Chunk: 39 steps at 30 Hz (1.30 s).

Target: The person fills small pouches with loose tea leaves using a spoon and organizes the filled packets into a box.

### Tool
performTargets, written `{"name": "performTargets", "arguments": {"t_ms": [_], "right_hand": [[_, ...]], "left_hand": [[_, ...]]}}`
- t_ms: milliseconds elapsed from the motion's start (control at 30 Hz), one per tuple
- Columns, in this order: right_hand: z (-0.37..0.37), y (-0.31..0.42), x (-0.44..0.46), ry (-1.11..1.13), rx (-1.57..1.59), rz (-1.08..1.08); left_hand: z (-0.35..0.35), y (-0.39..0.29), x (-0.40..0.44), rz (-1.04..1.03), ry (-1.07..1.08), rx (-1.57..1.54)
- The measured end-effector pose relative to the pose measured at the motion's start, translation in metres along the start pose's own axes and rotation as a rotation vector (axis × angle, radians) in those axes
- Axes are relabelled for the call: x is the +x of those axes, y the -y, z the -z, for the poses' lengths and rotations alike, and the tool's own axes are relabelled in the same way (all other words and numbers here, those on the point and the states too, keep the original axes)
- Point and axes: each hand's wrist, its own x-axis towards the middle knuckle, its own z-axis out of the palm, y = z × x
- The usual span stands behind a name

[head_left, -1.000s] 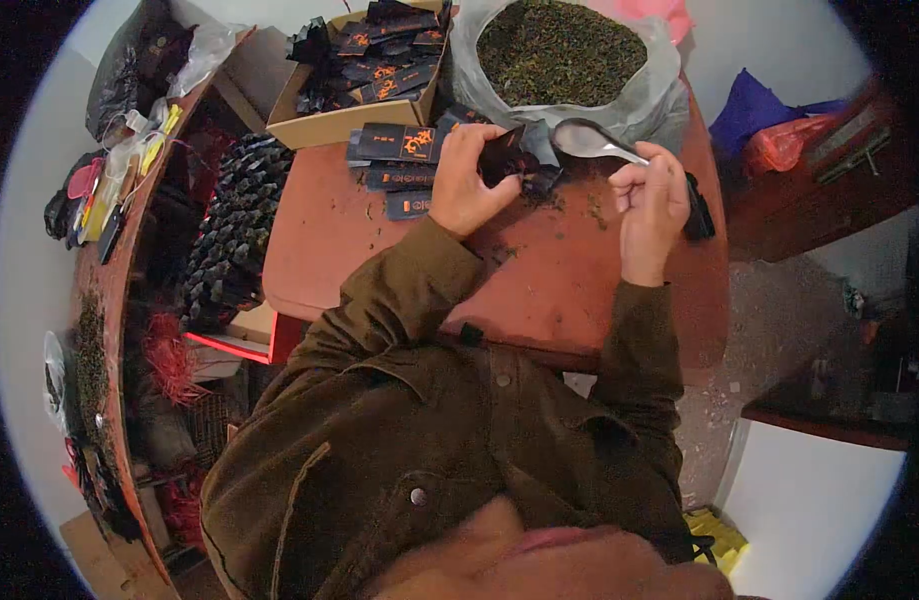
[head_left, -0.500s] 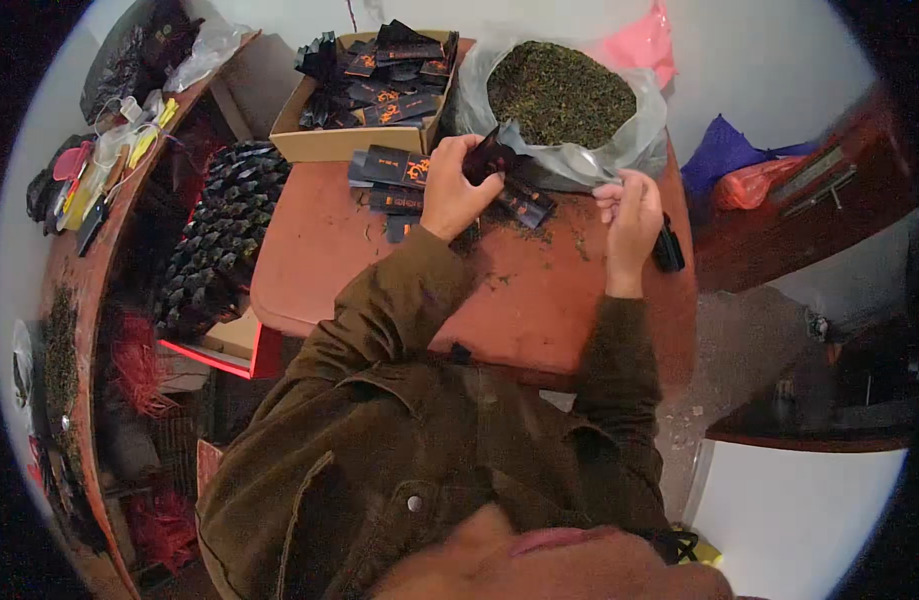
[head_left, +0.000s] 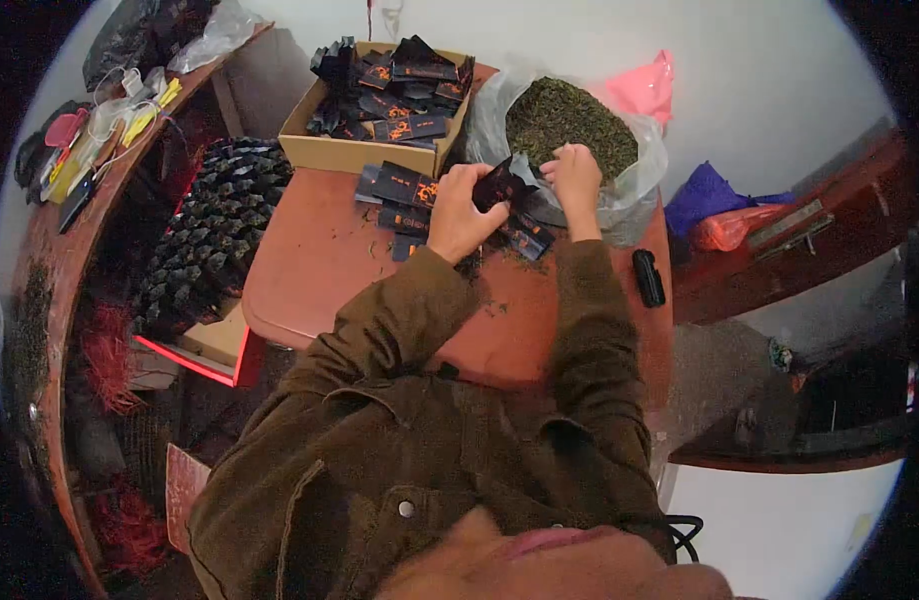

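Note:
My left hand [head_left: 461, 215] is closed around a small black packet [head_left: 501, 187], its top pointing up and its mouth spread. To the right, my right hand [head_left: 576, 190] is raised at the near rim of a clear plastic bag [head_left: 644, 195] full of dried green leaves [head_left: 569, 118]. Its fingers are pinched together; what they hold is too small to make out. Flat black packets with orange print [head_left: 404, 187] lie left of my left hand. Another dark packet [head_left: 529, 237] rests on the table below the held one, with leaf crumbs around it.
A cardboard box [head_left: 364, 155] of black packets stands at the table's back left. Rows of filled packets [head_left: 214, 230] fill a red-edged box on the left. A black object [head_left: 648, 278] lies near the right edge of the red-brown table [head_left: 319, 265].
My right hand has moved left and up, from the bag's right side to its near rim by the packet. My left hand still holds the packet. The view has shifted slightly.

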Motion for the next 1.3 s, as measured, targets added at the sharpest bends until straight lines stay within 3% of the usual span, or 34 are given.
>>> {"name": "performTargets", "arguments": {"t_ms": [100,367,800,1000,1100,1200,1300], "right_hand": [[0.003,-0.008,0.002,-0.036,0.198,-0.128],[0.042,-0.009,0.001,-0.011,0.543,-0.168],[0.085,0.029,-0.028,0.243,0.623,-0.192],[0.075,0.038,-0.035,0.235,0.417,-0.167],[0.067,0.044,-0.039,0.191,0.14,-0.048],[0.056,0.053,-0.059,0.161,-0.203,0.351],[0.048,0.061,-0.073,0.13,-0.413,0.598]], "left_hand": [[0.002,-0.002,-0.001,-0.014,-0.023,0.004],[0.002,-0.005,-0.002,-0.016,-0.006,0.044],[0.002,-0.008,-0.004,0.009,0.031,0.051],[-0.001,-0.002,-0.006,0.017,0.039,0.044],[-0.002,0.002,-0.006,0.032,0.061,0.033],[-0.001,0.002,-0.006,0.047,0.083,0.046],[-0.001,0.001,-0.006,0.056,0.082,0.053]]}}
